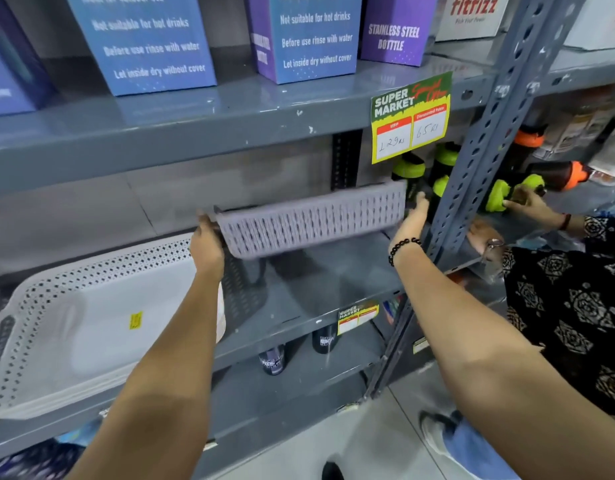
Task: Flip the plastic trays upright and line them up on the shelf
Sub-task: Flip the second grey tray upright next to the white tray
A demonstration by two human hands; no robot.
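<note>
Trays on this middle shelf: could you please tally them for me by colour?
Purple tray, held off the shelf by the left hand and the right hand: 1
White tray, at least: 1
Dark tray lying beneath: 1
Total: 3

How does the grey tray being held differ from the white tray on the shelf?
The grey tray is held in the air by the left hand and right hand; the white tray rests on the shelf. Grey has slots, white round holes. White carries a yellow sticker. Both are perforated plastic.
</note>
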